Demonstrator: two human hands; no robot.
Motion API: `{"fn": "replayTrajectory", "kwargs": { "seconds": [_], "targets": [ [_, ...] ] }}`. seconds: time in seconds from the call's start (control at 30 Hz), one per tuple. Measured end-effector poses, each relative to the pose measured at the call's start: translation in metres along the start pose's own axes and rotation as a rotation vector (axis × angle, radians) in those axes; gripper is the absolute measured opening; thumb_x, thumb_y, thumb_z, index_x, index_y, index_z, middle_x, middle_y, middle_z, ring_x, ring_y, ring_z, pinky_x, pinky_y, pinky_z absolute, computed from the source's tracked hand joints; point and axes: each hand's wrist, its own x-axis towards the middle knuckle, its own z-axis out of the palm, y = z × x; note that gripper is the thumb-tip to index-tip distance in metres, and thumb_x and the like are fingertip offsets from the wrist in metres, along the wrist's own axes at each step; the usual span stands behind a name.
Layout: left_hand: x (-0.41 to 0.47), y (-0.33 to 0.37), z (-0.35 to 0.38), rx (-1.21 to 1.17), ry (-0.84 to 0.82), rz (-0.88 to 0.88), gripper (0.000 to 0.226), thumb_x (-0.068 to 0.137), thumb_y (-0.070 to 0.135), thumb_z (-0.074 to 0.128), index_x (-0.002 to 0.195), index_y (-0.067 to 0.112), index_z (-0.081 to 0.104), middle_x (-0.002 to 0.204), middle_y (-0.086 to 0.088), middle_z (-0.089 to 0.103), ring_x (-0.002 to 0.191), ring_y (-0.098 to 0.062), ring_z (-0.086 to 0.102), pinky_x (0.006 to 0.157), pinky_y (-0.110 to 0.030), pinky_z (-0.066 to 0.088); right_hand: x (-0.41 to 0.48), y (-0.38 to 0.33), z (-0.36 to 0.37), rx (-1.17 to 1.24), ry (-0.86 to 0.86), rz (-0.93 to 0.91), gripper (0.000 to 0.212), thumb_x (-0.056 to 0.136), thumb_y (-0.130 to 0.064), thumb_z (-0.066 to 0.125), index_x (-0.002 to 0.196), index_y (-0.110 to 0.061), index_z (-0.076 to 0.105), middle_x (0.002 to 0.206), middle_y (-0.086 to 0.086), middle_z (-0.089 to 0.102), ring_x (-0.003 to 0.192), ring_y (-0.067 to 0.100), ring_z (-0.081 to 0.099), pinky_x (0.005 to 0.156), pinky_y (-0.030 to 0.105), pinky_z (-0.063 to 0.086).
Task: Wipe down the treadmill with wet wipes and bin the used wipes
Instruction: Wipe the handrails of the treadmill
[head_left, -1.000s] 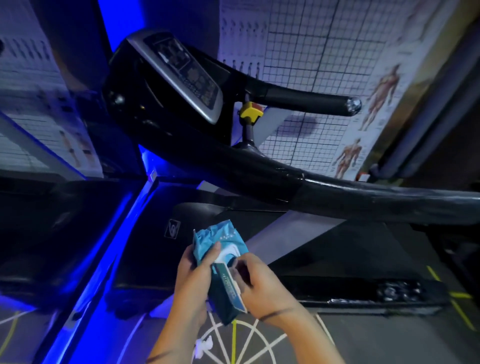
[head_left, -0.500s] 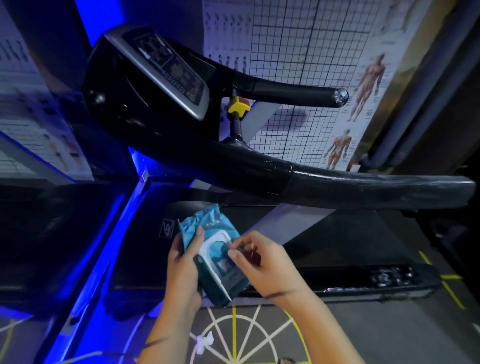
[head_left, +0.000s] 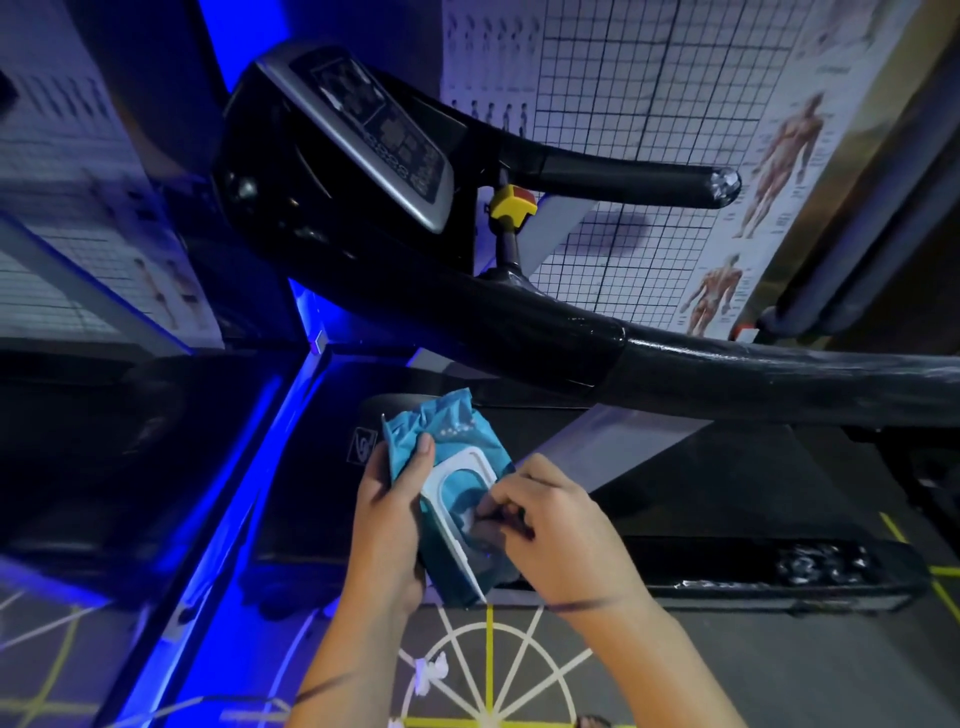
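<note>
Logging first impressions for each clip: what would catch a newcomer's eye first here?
The teal wipes pack at bottom centre draws the eye, gripped by the left hand while the right hand pinches at its white-rimmed opening. Above it looms the black treadmill console with a yellow and red stop button beside it. A bright blue light strip runs down the left.

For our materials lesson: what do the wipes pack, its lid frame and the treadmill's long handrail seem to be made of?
Wipes pack: soft teal plastic film, slightly glossy; it creases and crumples at the top. Lid frame: probably rigid white plastic, smooth with moulded edges. Handrail: black and shiny, seemingly wrapped in clear film, judging by wrinkled highlights; its core cannot be told.
</note>
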Motion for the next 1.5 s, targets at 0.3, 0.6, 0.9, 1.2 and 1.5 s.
{"fn": "replayTrajectory", "kwargs": {
  "seconds": [0.3, 0.6, 0.9, 1.2, 1.5],
  "targets": [
    [0.01, -0.007, -0.009, 0.105, 0.062, 0.081, 0.015, 0.101, 0.023, 0.07, 0.115, 0.027, 0.07, 0.105, -0.01, 0.08, 0.091, -0.027, 0.078, 0.078, -0.042, 0.061, 0.001, 0.004, 0.017, -0.123, -0.192, 0.027, 0.002, 0.098, -0.025, 0.051, 0.096, -0.026, 0.052, 0.102, -0.007, 0.039, 0.077, 0.026, 0.058, 0.071, 0.046, 0.051],
    [0.022, -0.004, -0.019, 0.071, 0.138, 0.11, 0.028, 0.101, 0.025, 0.07, 0.129, 0.023, 0.067, 0.111, -0.009, 0.079, 0.1, -0.032, 0.077, 0.085, -0.046, 0.061, 0.003, 0.002, 0.014, 0.218, -0.003, 0.052, 0.01, 0.09, -0.023, 0.071, 0.091, -0.028, 0.063, 0.091, -0.016, 0.051, 0.081, 0.006, 0.056, 0.074, 0.024, 0.049],
    [0.01, 0.003, -0.014, 0.147, -0.014, 0.094, 0.016, 0.1, 0.021, 0.069, 0.116, 0.026, 0.07, 0.106, -0.01, 0.08, 0.096, -0.029, 0.078, 0.084, -0.043, 0.059, 0.014, -0.004, 0.008, 0.18, 0.023, 0.056, 0.017, 0.088, -0.048, 0.071, 0.09, -0.031, 0.068, 0.082, -0.013, 0.065, 0.076, 0.006, 0.061, 0.068, 0.024, 0.05],
    [0.013, 0.003, -0.021, 0.138, 0.022, 0.093, 0.015, 0.098, 0.022, 0.072, 0.107, 0.033, 0.072, 0.108, -0.011, 0.079, 0.098, -0.033, 0.077, 0.089, -0.049, 0.061, 0.012, -0.022, 0.017, 0.019, -0.225, 0.021, 0.008, 0.078, -0.03, 0.04, 0.083, -0.032, 0.045, 0.091, -0.013, 0.04, 0.076, 0.021, 0.054, 0.07, 0.045, 0.05],
    [0.019, 0.005, -0.026, 0.091, 0.168, 0.116, 0.019, 0.101, 0.019, 0.07, 0.112, 0.034, 0.067, 0.119, -0.012, 0.076, 0.106, -0.032, 0.075, 0.095, -0.051, 0.06, 0.006, -0.026, 0.004, -0.018, -0.353, -0.001, 0.012, 0.102, -0.035, 0.047, 0.091, -0.034, 0.045, 0.097, -0.011, 0.048, 0.082, 0.009, 0.057, 0.075, 0.031, 0.046]
  ]
}}
